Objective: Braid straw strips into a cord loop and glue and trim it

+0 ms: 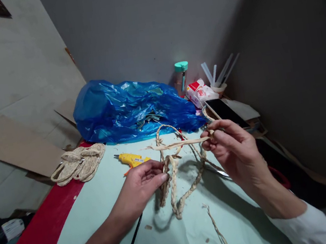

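A long braided cord [174,194] of pale plant fibre hangs in loops between my hands, above the light green table cover. My left hand [144,187] is closed on part of the braid, thumb against fingers. On the right, my right hand [232,148] pinches the end of the fibre, and a loose flat strand [181,143] stretches leftward from its fingertips. Behind my left hand lies a yellow glue gun [132,160], partly covered by it. Scissors [220,172] lie under the braid near my right hand, mostly hidden. Nearer me rests a separate thin piece of cord [219,230].
A blue plastic bag [129,106] fills the table's back. Woven sandals [79,164] sit at the left over the red edge [45,235]. At back right are a bottle [181,78], a phone [226,112] and a cup of glue sticks [218,87]. A black cable [132,242] runs toward me.
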The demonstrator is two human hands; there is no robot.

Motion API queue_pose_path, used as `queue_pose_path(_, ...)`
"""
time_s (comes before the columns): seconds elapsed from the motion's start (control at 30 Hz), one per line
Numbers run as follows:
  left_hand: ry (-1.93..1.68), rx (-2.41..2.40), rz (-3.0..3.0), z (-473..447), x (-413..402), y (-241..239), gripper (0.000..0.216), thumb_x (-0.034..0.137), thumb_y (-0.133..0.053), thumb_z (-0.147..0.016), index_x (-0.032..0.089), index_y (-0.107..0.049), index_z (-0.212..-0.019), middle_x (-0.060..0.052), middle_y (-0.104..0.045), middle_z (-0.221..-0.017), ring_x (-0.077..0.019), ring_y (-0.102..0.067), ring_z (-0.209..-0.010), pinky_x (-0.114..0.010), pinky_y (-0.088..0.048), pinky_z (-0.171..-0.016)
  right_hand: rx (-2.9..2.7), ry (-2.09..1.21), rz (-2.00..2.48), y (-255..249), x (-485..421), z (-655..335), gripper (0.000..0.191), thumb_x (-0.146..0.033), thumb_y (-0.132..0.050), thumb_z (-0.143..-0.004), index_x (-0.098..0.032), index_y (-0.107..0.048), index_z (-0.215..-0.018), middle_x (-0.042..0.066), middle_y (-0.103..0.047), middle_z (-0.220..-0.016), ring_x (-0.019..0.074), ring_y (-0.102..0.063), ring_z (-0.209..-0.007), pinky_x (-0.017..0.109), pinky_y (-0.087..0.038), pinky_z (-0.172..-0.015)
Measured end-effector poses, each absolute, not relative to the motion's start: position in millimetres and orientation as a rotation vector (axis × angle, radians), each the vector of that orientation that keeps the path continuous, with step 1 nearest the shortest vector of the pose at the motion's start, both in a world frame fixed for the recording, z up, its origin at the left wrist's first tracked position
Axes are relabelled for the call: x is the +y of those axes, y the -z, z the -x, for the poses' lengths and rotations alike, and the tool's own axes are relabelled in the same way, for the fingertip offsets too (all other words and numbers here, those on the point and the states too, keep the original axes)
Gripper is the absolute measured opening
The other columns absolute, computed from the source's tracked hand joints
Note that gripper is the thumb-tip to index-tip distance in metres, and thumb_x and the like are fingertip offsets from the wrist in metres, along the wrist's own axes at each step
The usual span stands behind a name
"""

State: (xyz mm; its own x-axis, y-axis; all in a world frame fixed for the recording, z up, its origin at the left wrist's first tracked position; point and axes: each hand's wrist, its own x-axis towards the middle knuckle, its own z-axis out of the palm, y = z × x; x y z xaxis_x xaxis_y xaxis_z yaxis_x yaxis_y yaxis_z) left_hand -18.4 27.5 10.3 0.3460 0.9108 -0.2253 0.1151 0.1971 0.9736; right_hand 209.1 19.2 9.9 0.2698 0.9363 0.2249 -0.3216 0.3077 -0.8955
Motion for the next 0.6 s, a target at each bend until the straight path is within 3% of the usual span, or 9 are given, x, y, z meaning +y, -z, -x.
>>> queue_pose_path(0.33,-0.793,1.076,-1.388,16.1,26.4,-13.0,0.015,0.027,-0.069,-0.077,0.014,-0.071,-0.087,-0.004,-0.070,-0.086,-0.0179,-0.063,-0.082,-0.026,-0.047,-0.076,-0.803,-0.987,0.871,0.1,31.2,-220.2,0.013,-0.025,-0.074,-0.078,-0.023,-0.071,-0.090,0.001,-0.067,-0.086,0.0114,-0.062,-0.071,0.023,-0.053,-0.066)
queue_pose_path(0.47,-0.705,1.161,-1.651,12.6,25.5,-3.3,0.013,0.026,-0.063,-0.080,0.015,-0.070,-0.080,-0.004,-0.068,-0.078,-0.0164,-0.056,-0.069,-0.027,-0.043,-0.066,-0.803,-0.991,0.874,4.0,33.3,-221.8,0.012,-0.025,-0.074,-0.078,-0.023,-0.071,-0.090,0.001,-0.067,-0.086,0.0111,-0.062,-0.072,0.022,-0.053,-0.068)
queue_pose_path(0.6,-0.624,1.281,-1.986,10.3,23.0,1.0,0.018,0.026,-0.057,-0.086,0.017,-0.072,-0.082,-0.006,-0.069,-0.078,-0.0197,-0.058,-0.071,-0.029,-0.041,-0.067,-0.808,-1.013,0.876,5.0,32.8,-219.4,0.013,-0.026,-0.075,-0.078,-0.022,-0.071,-0.090,0.001,-0.067,-0.085,0.0118,-0.063,-0.071,0.023,-0.053,-0.066)
